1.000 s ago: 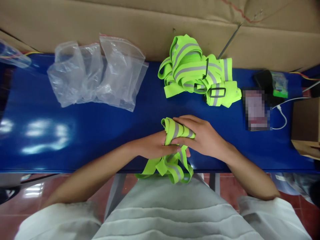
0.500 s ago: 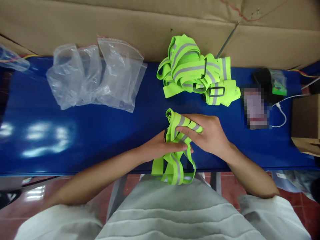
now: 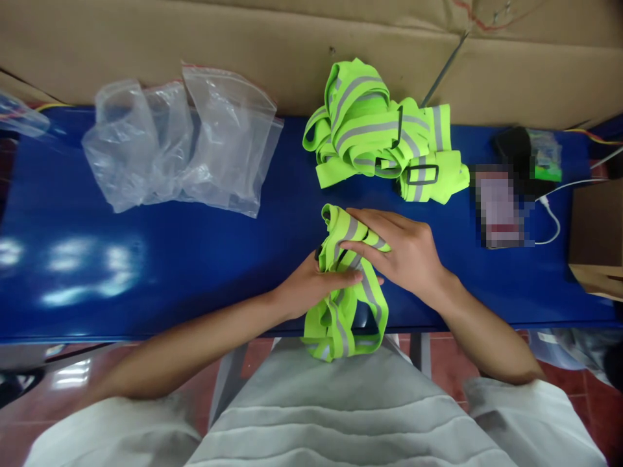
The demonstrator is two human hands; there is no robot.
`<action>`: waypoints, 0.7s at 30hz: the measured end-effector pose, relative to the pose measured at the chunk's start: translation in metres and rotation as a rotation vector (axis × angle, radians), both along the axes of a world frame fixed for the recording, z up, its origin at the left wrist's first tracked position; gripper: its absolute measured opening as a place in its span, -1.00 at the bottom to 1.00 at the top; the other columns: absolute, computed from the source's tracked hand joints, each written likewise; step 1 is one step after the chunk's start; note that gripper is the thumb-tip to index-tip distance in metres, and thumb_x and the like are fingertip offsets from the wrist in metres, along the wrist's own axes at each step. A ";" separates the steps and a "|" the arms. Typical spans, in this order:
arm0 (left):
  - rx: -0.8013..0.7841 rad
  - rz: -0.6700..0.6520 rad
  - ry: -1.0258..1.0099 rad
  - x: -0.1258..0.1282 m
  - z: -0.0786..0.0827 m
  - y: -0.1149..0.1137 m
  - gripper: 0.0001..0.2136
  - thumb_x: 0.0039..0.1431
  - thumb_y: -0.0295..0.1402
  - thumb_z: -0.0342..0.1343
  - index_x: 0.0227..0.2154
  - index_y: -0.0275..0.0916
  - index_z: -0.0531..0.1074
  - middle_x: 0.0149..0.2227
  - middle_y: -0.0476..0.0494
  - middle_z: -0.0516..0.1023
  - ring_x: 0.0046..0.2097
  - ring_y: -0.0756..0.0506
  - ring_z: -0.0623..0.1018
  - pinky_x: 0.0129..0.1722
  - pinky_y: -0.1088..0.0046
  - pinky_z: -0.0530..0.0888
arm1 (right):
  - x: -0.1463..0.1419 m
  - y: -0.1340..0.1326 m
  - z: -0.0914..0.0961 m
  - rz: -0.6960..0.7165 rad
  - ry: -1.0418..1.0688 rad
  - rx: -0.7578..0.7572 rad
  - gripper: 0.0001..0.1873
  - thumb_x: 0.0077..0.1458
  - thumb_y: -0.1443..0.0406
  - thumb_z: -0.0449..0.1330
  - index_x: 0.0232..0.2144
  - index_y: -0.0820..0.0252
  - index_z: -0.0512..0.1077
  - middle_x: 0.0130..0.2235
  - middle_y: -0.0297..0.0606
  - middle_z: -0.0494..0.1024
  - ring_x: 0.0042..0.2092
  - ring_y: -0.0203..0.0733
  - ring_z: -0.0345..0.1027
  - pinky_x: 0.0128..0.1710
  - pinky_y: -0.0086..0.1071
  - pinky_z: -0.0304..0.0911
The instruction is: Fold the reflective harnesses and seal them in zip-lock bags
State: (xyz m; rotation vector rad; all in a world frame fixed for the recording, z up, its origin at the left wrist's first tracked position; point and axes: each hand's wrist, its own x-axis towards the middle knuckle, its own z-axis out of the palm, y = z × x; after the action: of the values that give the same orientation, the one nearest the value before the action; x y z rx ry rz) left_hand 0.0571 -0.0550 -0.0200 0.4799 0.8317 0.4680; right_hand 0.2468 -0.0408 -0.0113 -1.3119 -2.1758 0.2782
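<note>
A neon-green reflective strap [image 3: 346, 298] with grey stripes is bunched between both hands at the near edge of the blue table [image 3: 146, 259]. My left hand [image 3: 311, 285] grips its folded middle from the left. My right hand [image 3: 399, 253] presses fingers over the folded top part. Loose loops of the strap hang over the table edge toward my lap.
A pile of similar green straps with black buckles [image 3: 379, 139] lies at the back centre. Several clear zip bags [image 3: 185, 149] lie at back left. A phone [image 3: 499, 204] with a white cable, a dark object and a cardboard box [image 3: 596, 237] sit at right. Cardboard lines the back.
The hanging loops have been drawn up and gathered closer under my hands. Both hands have shifted slightly away from me on the table, still folding the strap.
</note>
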 end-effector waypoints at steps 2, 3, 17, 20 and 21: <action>-0.038 0.014 0.058 0.001 -0.001 -0.003 -0.54 -0.07 -0.36 0.50 -0.09 -0.27 0.51 -0.35 -0.05 0.63 -0.31 -0.12 0.65 -0.21 0.34 0.58 | -0.001 0.000 -0.002 -0.016 -0.017 0.038 -0.53 0.32 0.03 0.25 0.11 0.18 0.55 0.05 -0.17 0.68 0.04 -0.07 0.63 0.05 -0.32 0.52; -0.063 0.008 0.069 0.001 -0.001 -0.004 -0.54 -0.09 -0.34 0.51 -0.11 -0.26 0.52 -0.35 -0.05 0.61 -0.32 -0.11 0.63 -0.24 0.36 0.56 | -0.001 -0.001 -0.002 -0.025 -0.028 0.059 -0.53 0.32 0.04 0.26 0.13 0.17 0.55 0.06 -0.16 0.68 0.04 -0.06 0.62 0.04 -0.32 0.52; 0.210 -0.410 0.029 -0.028 0.002 0.029 -0.65 0.07 -0.26 0.41 -0.10 -0.27 0.60 -0.19 -0.13 0.68 -0.13 -0.16 0.65 -0.10 0.36 0.59 | 0.009 0.009 0.021 0.013 0.591 -0.717 -0.73 0.15 0.07 0.41 -0.29 0.14 0.68 -0.33 -0.36 0.69 -0.32 -0.21 0.56 -0.38 -0.43 0.39; 0.084 -0.575 -0.125 -0.036 0.003 0.033 -0.69 0.00 -0.27 0.45 -0.17 -0.22 0.65 -0.18 -0.11 0.71 -0.17 -0.16 0.68 -0.15 0.38 0.63 | 0.015 0.014 0.020 -0.006 0.800 -0.923 -0.70 0.06 0.03 0.47 -0.33 0.12 0.69 -0.27 -0.32 0.71 -0.20 -0.10 0.60 -0.24 -0.34 0.48; 0.043 -0.618 -0.142 -0.038 0.002 0.033 -0.69 -0.03 -0.27 0.46 -0.19 -0.21 0.66 -0.18 -0.11 0.71 -0.18 -0.17 0.68 -0.16 0.37 0.63 | 0.017 0.015 0.020 -0.030 0.845 -0.939 -0.70 0.03 0.02 0.48 -0.31 0.10 0.70 -0.26 -0.32 0.71 -0.17 -0.08 0.61 -0.20 -0.31 0.50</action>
State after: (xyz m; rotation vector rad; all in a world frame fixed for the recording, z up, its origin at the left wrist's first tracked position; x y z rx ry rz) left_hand 0.0195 -0.0216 -0.0183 0.7021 0.5001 -0.0519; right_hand 0.2633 -0.0256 0.0089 -1.2839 -1.2773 1.6443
